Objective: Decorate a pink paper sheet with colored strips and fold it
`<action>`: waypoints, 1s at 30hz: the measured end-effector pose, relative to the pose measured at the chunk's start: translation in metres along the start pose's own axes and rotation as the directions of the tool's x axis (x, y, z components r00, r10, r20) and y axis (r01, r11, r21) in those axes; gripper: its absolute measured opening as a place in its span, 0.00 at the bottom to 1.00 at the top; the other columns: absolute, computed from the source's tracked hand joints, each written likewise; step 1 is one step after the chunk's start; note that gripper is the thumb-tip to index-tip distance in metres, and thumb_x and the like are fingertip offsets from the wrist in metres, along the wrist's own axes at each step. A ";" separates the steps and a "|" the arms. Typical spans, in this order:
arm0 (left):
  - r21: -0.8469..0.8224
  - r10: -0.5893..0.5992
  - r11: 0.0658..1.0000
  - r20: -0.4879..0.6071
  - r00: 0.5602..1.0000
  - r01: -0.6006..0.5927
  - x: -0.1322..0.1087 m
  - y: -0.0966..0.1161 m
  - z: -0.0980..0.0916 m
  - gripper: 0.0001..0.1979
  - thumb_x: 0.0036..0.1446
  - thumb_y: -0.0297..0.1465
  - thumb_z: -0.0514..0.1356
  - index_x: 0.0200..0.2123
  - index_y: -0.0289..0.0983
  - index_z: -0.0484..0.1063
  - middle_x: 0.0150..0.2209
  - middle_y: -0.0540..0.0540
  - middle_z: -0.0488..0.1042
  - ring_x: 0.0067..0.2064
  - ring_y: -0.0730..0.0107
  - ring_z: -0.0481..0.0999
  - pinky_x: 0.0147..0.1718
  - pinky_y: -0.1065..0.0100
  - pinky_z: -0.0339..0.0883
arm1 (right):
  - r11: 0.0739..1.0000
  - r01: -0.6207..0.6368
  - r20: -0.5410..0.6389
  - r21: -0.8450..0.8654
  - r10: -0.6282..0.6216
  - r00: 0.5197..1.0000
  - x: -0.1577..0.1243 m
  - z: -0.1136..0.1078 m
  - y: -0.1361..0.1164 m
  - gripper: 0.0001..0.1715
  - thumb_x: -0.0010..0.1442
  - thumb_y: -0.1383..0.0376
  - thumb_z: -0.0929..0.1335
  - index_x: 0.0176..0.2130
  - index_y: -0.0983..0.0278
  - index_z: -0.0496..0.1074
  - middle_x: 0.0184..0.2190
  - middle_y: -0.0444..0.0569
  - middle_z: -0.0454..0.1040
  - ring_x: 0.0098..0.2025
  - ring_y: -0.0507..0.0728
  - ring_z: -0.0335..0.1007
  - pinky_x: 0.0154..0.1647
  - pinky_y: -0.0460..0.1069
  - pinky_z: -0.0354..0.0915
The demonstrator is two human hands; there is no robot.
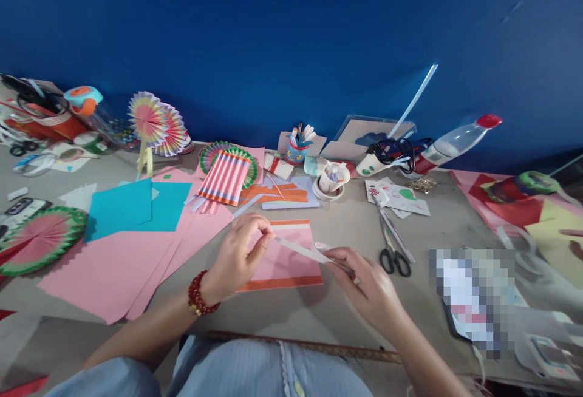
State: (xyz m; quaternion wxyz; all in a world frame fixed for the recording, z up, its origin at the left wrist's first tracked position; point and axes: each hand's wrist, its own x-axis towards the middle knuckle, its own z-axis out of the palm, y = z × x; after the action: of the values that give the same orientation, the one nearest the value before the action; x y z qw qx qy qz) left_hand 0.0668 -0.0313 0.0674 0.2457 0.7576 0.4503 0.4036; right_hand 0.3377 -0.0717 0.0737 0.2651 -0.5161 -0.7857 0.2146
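Pinching narrow white strip (298, 247) in closed fingertips of left hand (239, 252) and, farther along, right hand (371, 281), over orange-edged pink paper sheet (282, 268).

This looks like a paper-craft corner, though whether at home or in a classroom cannot be told: a grey worktop (348, 224) stands against a plain dark-blue wall (273, 39), spread with large pink paper sheets (113, 269), rectangular turquoise paper sheets (121, 209), round pleated multicoloured paper fans (146, 119), a pink paper rectangle with orange edge bands (289, 268) and black-handled metal scissors (390, 250).
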 end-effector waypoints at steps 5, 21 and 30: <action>0.049 -0.210 0.976 -0.007 0.978 0.210 -0.027 -0.009 -0.019 0.07 0.66 0.32 0.52 0.36 0.38 0.66 0.34 0.48 0.73 0.39 0.67 0.73 0.41 0.68 0.66 | 0.955 0.138 -0.056 -0.264 -0.158 0.986 -0.004 -0.007 0.012 0.09 0.68 0.61 0.63 0.40 0.60 0.71 0.35 0.51 0.79 0.35 0.57 0.75 0.42 0.51 0.65; 0.145 -0.521 0.850 0.099 0.847 0.506 -0.089 -0.037 -0.028 0.12 0.63 0.40 0.56 0.33 0.39 0.70 0.37 0.46 0.76 0.41 0.64 0.74 0.33 0.70 0.66 | 0.945 0.208 0.146 -0.253 -0.175 0.974 -0.015 0.017 0.031 0.06 0.67 0.65 0.62 0.39 0.61 0.69 0.33 0.48 0.76 0.36 0.56 0.70 0.47 0.53 0.61; 0.232 -0.417 0.895 0.133 0.899 0.380 -0.098 -0.037 -0.030 0.07 0.64 0.34 0.55 0.35 0.39 0.71 0.41 0.44 0.76 0.45 0.59 0.73 0.48 0.57 0.64 | 0.932 0.239 0.138 -0.274 -0.208 0.968 -0.016 0.026 0.033 0.12 0.67 0.66 0.61 0.31 0.61 0.67 0.26 0.44 0.70 0.31 0.54 0.65 0.54 0.55 0.56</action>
State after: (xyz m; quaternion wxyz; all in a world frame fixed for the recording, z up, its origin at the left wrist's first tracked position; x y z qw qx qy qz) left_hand -0.0023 -0.0998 0.0180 0.2856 0.7028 0.6106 0.2273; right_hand 0.3493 -0.0753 0.0303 0.1673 -0.4443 -0.8751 0.0935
